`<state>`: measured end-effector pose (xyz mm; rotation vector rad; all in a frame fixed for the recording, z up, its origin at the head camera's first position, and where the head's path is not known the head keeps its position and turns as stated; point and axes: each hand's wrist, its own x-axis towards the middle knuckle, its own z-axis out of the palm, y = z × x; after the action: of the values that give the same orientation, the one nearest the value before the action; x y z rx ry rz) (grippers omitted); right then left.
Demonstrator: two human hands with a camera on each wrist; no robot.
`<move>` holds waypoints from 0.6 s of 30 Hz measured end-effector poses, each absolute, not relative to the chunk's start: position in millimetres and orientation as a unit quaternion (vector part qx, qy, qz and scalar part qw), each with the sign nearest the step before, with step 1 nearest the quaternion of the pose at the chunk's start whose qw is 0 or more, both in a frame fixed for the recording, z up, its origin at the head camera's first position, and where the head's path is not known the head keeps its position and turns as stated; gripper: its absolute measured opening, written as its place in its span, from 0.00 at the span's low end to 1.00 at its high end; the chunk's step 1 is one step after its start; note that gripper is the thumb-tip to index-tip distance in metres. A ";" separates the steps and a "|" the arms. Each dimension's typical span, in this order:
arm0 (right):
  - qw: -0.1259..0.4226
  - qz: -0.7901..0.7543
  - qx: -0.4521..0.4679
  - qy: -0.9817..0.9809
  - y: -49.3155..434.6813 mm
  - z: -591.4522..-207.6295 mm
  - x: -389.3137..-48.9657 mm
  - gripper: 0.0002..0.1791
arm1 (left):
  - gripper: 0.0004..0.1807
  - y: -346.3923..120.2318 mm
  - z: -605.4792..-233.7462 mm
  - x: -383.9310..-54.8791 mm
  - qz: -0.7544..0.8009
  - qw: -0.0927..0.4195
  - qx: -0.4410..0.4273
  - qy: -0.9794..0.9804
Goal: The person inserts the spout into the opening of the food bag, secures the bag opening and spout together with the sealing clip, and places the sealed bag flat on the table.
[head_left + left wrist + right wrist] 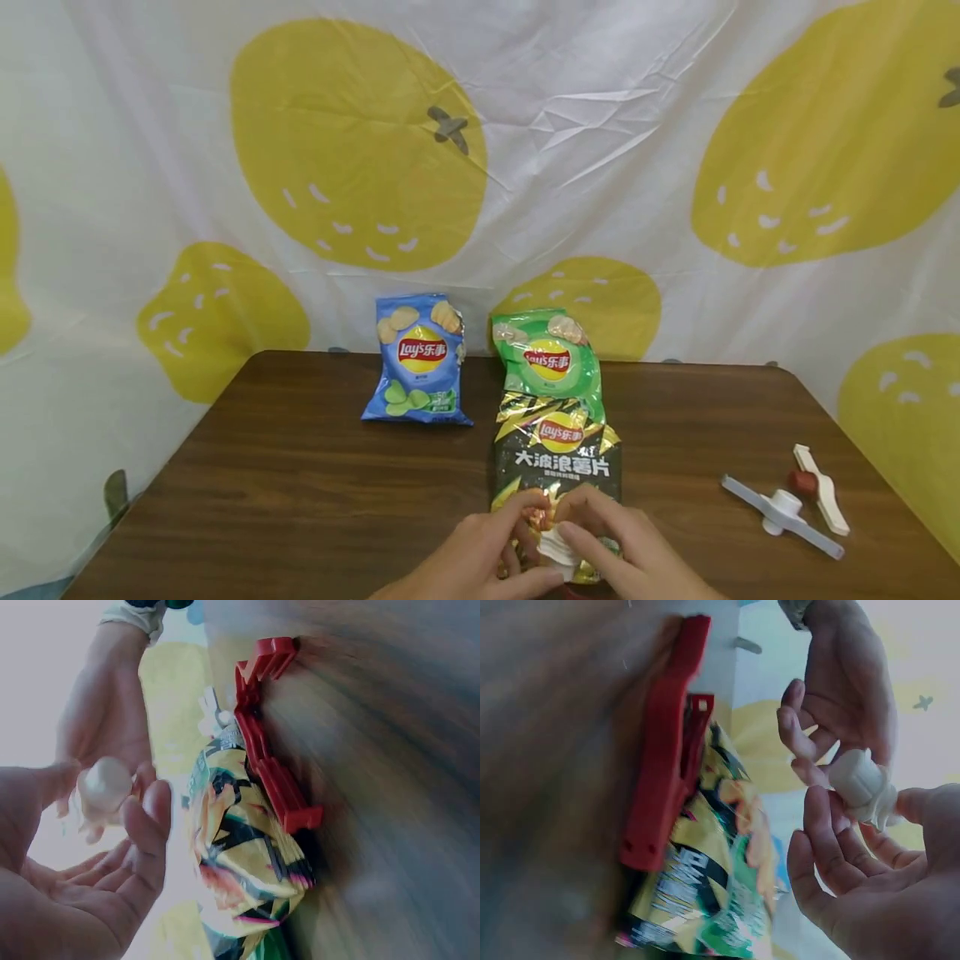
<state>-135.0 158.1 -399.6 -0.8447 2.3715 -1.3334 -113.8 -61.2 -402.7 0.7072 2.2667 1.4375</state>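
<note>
A small white cap (862,784) with a rounded end and a ridged rim sits between both hands over the near end of a black and gold chip bag (558,458). In the right wrist view, the thumb and fingers of my right hand (900,877) pinch it. The left hand (487,542) has its thumb and curved fingertips at the cap's other side, as the left wrist view also shows. Below the hands, a red bag clip (266,750) lies along the near edge of the bag, its long red bar (660,765) partly hidden in the head view.
A green chip bag (551,358) leans behind the black one, and a blue chip bag (420,358) stands to its left. At the right lie a grey-blue clip with a white spout (783,512) and a white clip (828,500) with a red cap. Patterned cloth (585,67) hangs behind the table.
</note>
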 end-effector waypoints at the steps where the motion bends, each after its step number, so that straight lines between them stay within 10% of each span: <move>1: 0.155 -0.463 -0.282 0.826 156.2 -396.9 -135.3 0.12 | 0.19 -59.1 -402.8 -114.7 0.531 0.182 0.247 0.790; 9: 0.125 -0.518 -0.257 0.806 149.5 -390.9 -136.1 0.18 | 0.19 -51.5 -398.0 -124.6 0.562 0.064 0.263 0.782; 18: 0.001 -0.459 -0.313 0.831 150.2 -392.1 -137.5 0.25 | 0.19 -45.0 -393.3 -134.0 0.719 0.136 0.191 0.655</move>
<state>-137.5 150.2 -392.1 -0.9821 2.6096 -1.4415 -134.0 -45.0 -393.3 0.5521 1.8964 2.0814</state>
